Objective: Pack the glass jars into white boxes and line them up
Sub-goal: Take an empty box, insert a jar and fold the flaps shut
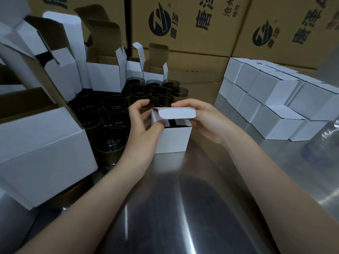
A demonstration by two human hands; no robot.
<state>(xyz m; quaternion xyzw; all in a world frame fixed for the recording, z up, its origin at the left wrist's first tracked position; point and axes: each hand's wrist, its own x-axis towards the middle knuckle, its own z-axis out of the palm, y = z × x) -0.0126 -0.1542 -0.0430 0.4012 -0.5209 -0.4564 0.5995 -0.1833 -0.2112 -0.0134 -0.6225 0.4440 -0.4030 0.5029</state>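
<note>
A small white box (174,139) stands on the steel table (183,208) at the centre, its lid flap (177,113) folded halfway over the top. Something dark shows through the gap under the flap. My left hand (142,125) grips the box's left side, thumb at the flap's edge. My right hand (205,118) pinches the lid flap from the right. Several dark glass jars (113,114) stand in rows to the left and behind the box.
Closed white boxes (275,103) are stacked in rows at the right. Open empty white boxes (104,77) stand behind the jars, and larger ones (45,149) crowd the left edge. Brown printed cartons (192,24) wall the back. A plastic-wrapped item (324,143) lies far right.
</note>
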